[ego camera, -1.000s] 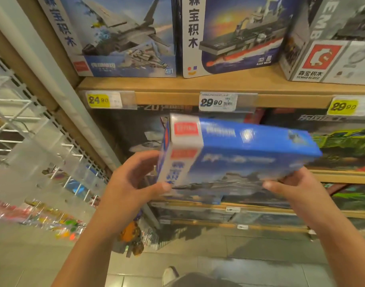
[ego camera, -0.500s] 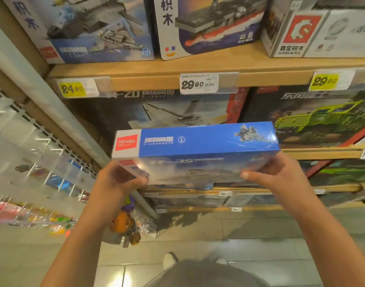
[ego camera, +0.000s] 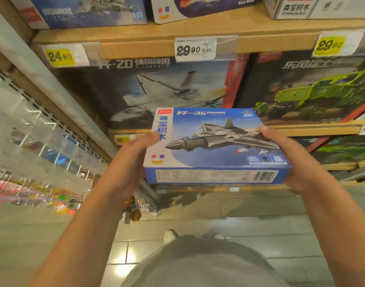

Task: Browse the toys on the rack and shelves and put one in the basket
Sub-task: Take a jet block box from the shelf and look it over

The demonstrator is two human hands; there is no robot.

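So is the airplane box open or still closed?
Closed, it seems. The blue airplane box looks flat and whole, no flap lifted on the sides showing, held between the left hand and right hand.

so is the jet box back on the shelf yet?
No, the blue jet box is off the shelf, held in front of it, with the left hand at one end and the right hand at the other.

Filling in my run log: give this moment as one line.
stage: inspecting toy | blue jet box: front face up, off shelf | left hand: holds left end | right hand: holds right end | basket: unseen
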